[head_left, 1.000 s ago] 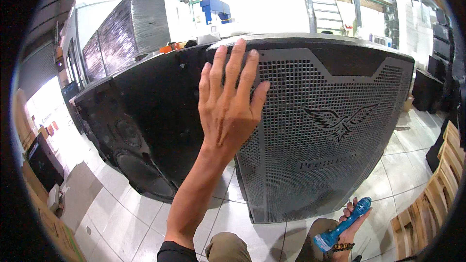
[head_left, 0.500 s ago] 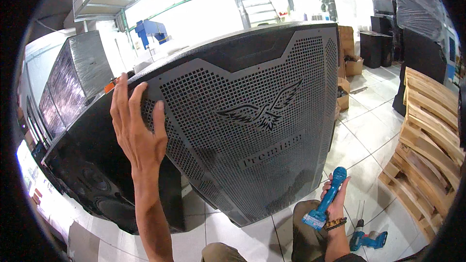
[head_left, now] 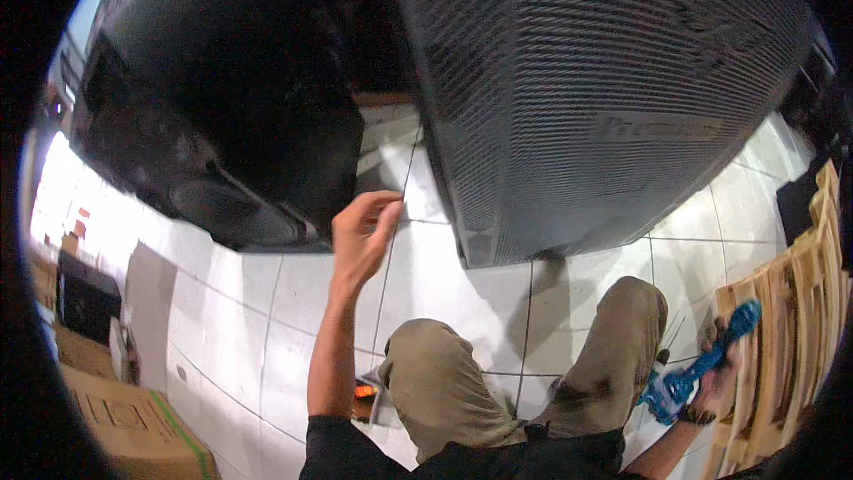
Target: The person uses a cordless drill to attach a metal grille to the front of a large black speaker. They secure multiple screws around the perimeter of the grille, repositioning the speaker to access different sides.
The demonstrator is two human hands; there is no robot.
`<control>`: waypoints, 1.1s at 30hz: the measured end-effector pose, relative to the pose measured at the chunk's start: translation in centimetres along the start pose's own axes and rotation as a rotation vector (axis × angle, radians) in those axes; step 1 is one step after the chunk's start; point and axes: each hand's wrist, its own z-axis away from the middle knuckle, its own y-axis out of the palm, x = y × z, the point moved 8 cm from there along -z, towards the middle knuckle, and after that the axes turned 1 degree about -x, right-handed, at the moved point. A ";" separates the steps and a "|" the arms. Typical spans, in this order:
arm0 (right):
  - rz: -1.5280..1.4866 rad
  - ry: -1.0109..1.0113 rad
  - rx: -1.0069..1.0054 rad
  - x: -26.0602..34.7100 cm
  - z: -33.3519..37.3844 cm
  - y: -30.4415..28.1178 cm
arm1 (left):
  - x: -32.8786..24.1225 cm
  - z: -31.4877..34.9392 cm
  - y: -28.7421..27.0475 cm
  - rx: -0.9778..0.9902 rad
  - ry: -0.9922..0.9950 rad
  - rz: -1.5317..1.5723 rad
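My left hand (head_left: 360, 240) is off the speakers, in the gap between them, with thumb and fingertips drawn together. Anything in that pinch is too small or blurred to make out. Behind it, to the right, stands a large speaker cabinet (head_left: 569, 124) with a perforated grey metal grille. To the left is a dark speaker (head_left: 258, 142) with round drivers showing. In my right hand (head_left: 718, 382), out by the wooden pallets, is a blue stick-shaped cordless tool (head_left: 730, 329). Partly hidden beside it, a blue drill (head_left: 660, 361) lies on the floor.
Wooden pallets (head_left: 782, 320) stand along the right. A cardboard box (head_left: 133, 418) is at the lower left, with a black case (head_left: 87, 298) beyond it. An orange-marked object (head_left: 364, 391) lies by my left knee (head_left: 431, 360). White tiles (head_left: 302, 302) cover the floor.
The view has tilted down. My left hand has left the grille speaker's upper edge and its spread fingers have closed together. My right hand has swung right toward the pallets with the blue tool.
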 end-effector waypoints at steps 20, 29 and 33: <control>0.905 -0.193 0.979 -26.9 6.3 41.1 | 4.2 12.5 7.3 0.341 -0.025 1.027; 0.607 -1.373 0.337 -19.6 4.9 39.3 | 20.7 17.4 -2.5 -0.291 -0.415 1.222; 0.620 -1.388 1.070 -21.1 5.4 43.0 | 20.9 16.5 -3.8 -0.288 -0.407 1.128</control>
